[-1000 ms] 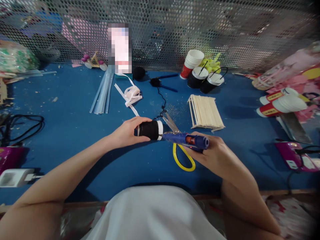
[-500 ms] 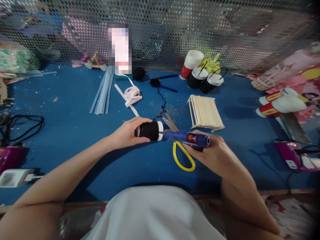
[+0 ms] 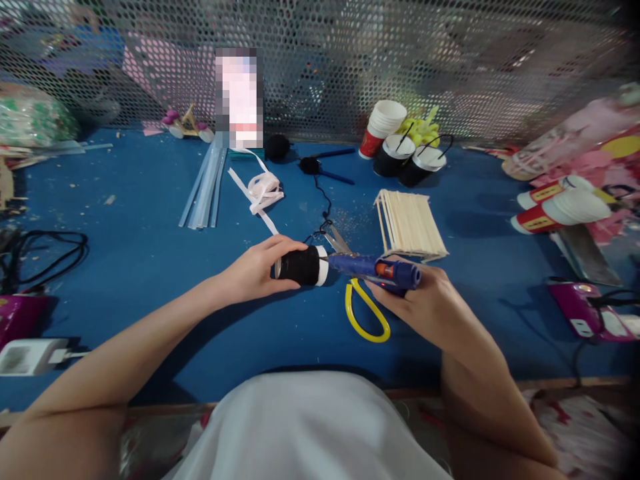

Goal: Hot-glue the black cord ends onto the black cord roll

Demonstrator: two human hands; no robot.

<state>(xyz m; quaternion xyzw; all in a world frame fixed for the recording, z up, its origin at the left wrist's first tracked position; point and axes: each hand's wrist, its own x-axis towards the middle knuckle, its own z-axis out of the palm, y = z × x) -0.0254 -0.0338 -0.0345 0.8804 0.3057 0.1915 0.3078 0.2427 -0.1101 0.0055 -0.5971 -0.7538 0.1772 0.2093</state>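
Nearest, along the near edge of the blue desk (image 3: 150,267), a white shirt front (image 3: 310,427), both forearms reaching out past it. Off at the near left edge, a white plug block (image 3: 27,355) and a purple box (image 3: 17,313), black cable (image 3: 45,247) coiled just beyond. Near the right edge, a second purple device (image 3: 587,313).

Centre of the desk now — left hand (image 3: 255,270) curled around a black-wrapped cup (image 3: 300,265) lying on its side, thumb under, fingers over the top, white rim facing right. Right hand (image 3: 425,303) closed on a blue glue gun (image 3: 375,270), held level, nozzle touching the cup's white rim. Yellow-handled scissors (image 3: 367,313) flat on the desk directly beneath the gun, blades running up behind the cup, partly hidden by it.

Just beyond the right hand, a raft of pale wooden sticks (image 3: 410,223). Farther left, a loose white ribbon (image 3: 263,190) and clear glue sticks (image 3: 205,187) in a bundle. Black cord (image 3: 325,200) trailing from the scissors towards the far edge.

At the far edge — stacked paper cups (image 3: 383,127), two black-wrapped cups with handles (image 3: 413,160), all against the perforated metal screen (image 3: 450,60). More red-and-white cups (image 3: 560,207) lying toward the right edge.
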